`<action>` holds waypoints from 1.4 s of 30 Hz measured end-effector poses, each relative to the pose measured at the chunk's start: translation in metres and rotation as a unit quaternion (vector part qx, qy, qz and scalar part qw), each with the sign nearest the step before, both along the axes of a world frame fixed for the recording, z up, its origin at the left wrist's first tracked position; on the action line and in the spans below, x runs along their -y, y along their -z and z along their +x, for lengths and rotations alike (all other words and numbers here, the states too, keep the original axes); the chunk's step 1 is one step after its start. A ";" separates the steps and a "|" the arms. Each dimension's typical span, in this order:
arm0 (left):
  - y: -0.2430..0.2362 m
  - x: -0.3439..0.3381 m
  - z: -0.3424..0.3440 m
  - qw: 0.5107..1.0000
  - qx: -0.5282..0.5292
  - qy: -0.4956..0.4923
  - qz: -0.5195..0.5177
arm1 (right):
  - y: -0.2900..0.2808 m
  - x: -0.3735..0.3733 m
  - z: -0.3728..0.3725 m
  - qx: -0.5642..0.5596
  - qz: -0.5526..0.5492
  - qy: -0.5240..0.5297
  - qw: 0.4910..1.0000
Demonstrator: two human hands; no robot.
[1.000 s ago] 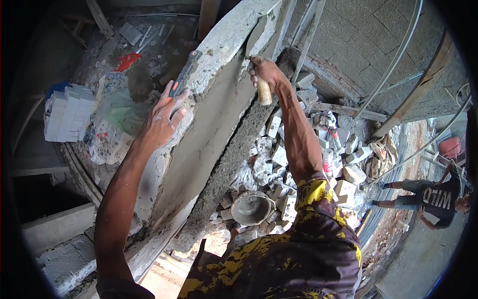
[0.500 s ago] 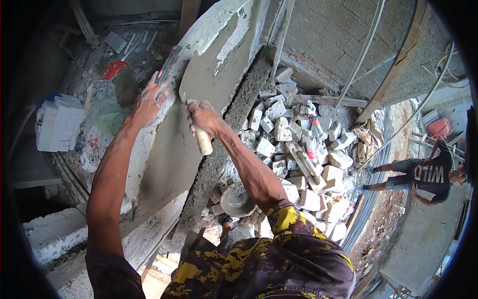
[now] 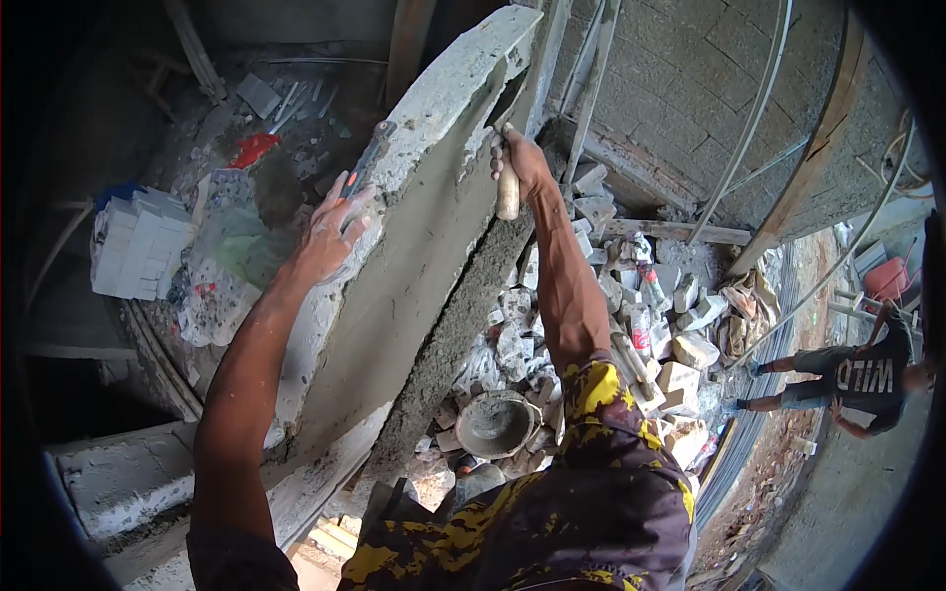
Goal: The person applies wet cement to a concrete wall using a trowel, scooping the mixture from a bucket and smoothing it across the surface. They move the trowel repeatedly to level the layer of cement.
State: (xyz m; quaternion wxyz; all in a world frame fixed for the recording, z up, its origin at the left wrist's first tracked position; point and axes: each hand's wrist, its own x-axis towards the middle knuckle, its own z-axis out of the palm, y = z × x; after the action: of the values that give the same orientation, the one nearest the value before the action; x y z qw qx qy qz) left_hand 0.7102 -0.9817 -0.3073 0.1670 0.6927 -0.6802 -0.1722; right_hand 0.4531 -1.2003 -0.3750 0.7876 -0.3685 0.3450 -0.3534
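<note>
Trowel farther up the mortar than before, right fingers round its handle (left fingers: grip unclear)

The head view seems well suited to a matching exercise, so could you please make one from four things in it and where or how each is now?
Things:
1. Wooden-handled trowel
2. Slim tool with an orange mark
3. Round bucket
4. Stack of pale blocks

Places and states:
A. Among broken blocks
B. At the far left of the picture
C. Held in the right grip
D. Touched by the left grip

Right pairs: 1-C, 2-D, 3-A, 4-B.
</note>
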 end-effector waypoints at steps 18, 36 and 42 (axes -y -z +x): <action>-0.007 -0.003 -0.004 1.000 -0.005 -0.011 0.008 | -0.026 -0.132 0.045 -0.004 -0.013 -0.080 0.997; 0.035 0.015 0.027 0.987 0.090 0.068 -0.113 | 0.145 -0.516 -0.213 -0.368 0.011 -0.100 0.924; 0.046 0.020 0.030 0.971 0.050 0.100 -0.209 | 0.129 -0.573 -0.217 -0.308 0.031 0.056 0.949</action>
State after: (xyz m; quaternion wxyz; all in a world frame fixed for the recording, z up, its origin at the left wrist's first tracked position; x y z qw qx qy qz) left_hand 0.7406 -1.0021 -0.3530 0.2557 0.5786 -0.7745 -0.0070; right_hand 0.2365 -0.6271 -0.5036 0.6329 -0.4152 0.6014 -0.2557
